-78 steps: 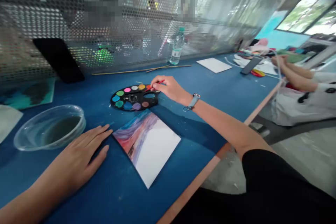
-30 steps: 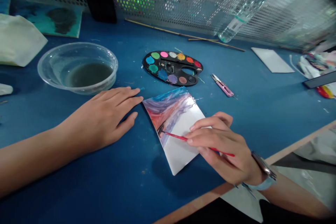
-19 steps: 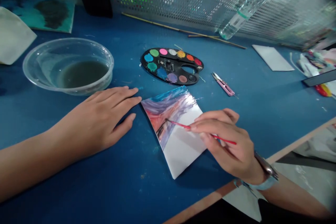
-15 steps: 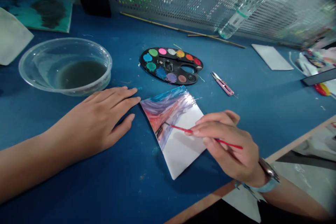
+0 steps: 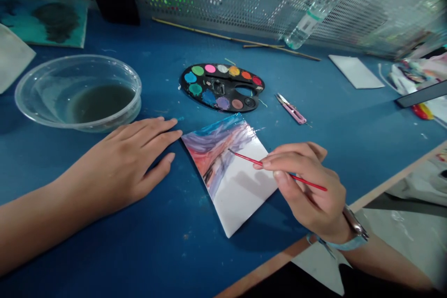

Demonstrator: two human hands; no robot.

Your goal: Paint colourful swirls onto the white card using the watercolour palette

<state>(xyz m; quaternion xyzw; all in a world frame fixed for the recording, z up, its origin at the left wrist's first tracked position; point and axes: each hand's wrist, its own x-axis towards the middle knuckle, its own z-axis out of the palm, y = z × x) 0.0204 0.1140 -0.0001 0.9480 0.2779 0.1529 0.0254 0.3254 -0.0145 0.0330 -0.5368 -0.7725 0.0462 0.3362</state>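
**Brush tip on the painted card**

Head view: the right hand (image 5: 307, 191) pinches a thin red paintbrush (image 5: 275, 170), tip on the small white half-painted card (image 5: 232, 172) at desk centre. The left hand (image 5: 122, 167), fingers spread flat at nine o'clock, steadies beside it. Black oval paint palette (image 5: 221, 87) waits at twelve o'clock, within reach.

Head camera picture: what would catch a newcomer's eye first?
The half-painted white card with blue, purple and red streaks lies mid-table, the right hand touching a thin red brush to it. Behind sits a black oval paint palette; the left hand rests flat beside the card.
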